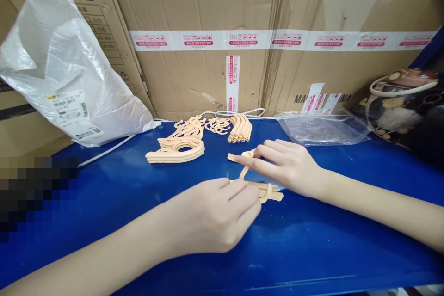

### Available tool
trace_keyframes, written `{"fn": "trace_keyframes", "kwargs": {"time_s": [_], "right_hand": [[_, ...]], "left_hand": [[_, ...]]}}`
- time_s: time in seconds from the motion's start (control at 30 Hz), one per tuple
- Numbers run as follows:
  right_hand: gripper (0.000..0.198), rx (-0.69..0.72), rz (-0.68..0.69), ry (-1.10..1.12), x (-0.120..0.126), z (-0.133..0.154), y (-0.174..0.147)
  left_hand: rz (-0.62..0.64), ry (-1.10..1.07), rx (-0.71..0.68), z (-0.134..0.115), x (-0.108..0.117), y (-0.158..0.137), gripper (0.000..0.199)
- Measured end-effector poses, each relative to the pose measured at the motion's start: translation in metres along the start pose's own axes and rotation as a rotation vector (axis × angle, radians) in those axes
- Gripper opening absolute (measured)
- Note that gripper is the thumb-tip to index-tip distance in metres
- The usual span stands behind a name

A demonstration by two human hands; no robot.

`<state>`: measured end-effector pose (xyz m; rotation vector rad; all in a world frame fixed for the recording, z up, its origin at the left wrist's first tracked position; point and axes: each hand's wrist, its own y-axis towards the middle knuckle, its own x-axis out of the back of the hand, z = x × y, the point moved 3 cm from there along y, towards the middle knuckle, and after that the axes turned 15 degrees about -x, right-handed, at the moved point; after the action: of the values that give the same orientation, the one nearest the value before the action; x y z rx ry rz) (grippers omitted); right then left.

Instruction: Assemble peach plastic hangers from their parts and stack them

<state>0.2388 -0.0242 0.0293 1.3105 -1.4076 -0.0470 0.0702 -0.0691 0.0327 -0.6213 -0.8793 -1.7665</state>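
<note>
Two bare hands at work on beige plastic parts

On my feed from the head camera, a small beige piece with a rounded, cupped end sits a little right of centre, just above a blue table. I see the right hand reaching in from the right, its thumb and fingers pinching that piece. Just below, nearer the wearer, flat beige strips lie partly under the left hand, and a curved bit loops over them. The left fingers curl down together over the strips; their tips are hidden from me, so I cannot tell whether they grip.

Beyond the hands, I find more beige parts in groups. To the left is a neat stack of curved arms, with a loose bundle just behind it. Next come a small heap of hooks and a second stack, its ends facing me.

Farther out, a clear bag lies flat to the right, near a dark pouch. A bulky white bag leans at left, beside a white cable. Cardboard, sealed with printed tape, walls the back.
</note>
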Motion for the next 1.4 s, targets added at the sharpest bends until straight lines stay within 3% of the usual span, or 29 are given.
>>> {"fn": "trace_keyframes", "kwargs": {"time_s": [0.1,0.2,0.27,0.4,0.57,0.87,1.03,1.23,1.4], "right_hand": [[0.022,0.059,-0.061,-0.062,0.003,0.002,-0.001],[0.023,-0.062,-0.003,-0.001,-0.001,-0.004,-0.001],[0.026,-0.250,0.128,0.178,-0.007,-0.011,-0.002],[0.032,-0.676,0.375,0.761,-0.022,-0.019,-0.005],[0.034,-0.911,0.495,1.242,-0.032,-0.011,-0.006],[0.034,-0.972,0.506,1.445,-0.037,-0.007,-0.007],[0.027,-1.022,0.445,1.472,-0.038,-0.008,-0.009],[0.028,-1.084,0.482,1.470,-0.040,-0.006,-0.010],[0.029,-1.081,0.439,1.477,-0.039,-0.007,-0.008]], "left_hand": [[0.000,-0.012,0.006,0.001,0.000,0.001,0.028],[0.030,0.048,0.051,0.014,0.002,-0.005,0.031],[0.067,0.095,0.134,0.027,0.005,-0.012,0.028],[0.128,0.021,0.426,0.055,0.008,-0.032,0.036],[0.325,-0.341,0.528,0.061,-0.002,-0.042,0.032],[0.411,-0.950,0.666,0.044,-0.008,-0.038,0.014],[0.356,-0.953,0.643,0.044,-0.016,-0.039,0.014],[0.302,-0.723,0.544,0.040,-0.017,-0.035,0.013],[0.089,-0.799,0.706,0.052,-0.017,-0.040,0.014]]}}
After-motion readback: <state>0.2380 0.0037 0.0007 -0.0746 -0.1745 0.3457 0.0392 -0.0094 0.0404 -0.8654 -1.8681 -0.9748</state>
